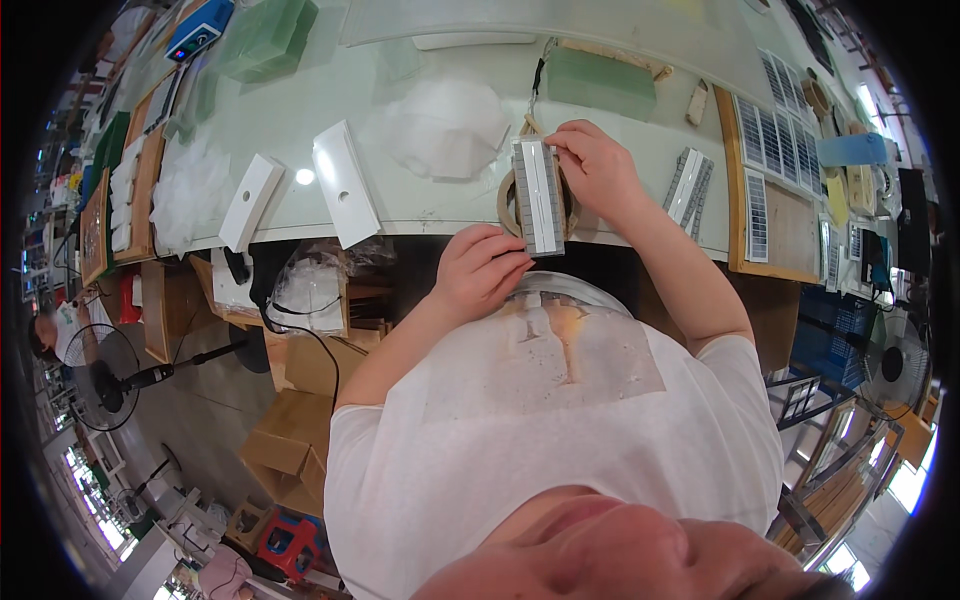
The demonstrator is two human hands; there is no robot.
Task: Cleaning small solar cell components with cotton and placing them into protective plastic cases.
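A long, flat piece with grey edges and a white middle [539, 195] is held between my hands at the table's front edge. It looks like a bundle of strips; I cannot make out its exact kind. My right hand [600, 172] is closed on its far right corner, thumb and fingers pinching. At the near left corner, the fingers of my left hand [478, 265] are closed against its side. Partly hidden beneath it lies a tan ring [508, 200], like a roll of tape. A similar grey and white bundle [688, 185] rests to the right of my right hand.
Two white boxes [345, 185] with round holes lie left, beside a pile of thin white sheets [445, 125]. Green blocks [600, 85] stand farther back. A wooden tray [790, 240] with dark panels sits right. A fan [105, 375] stands at far left; an open carton [285, 445] is below.
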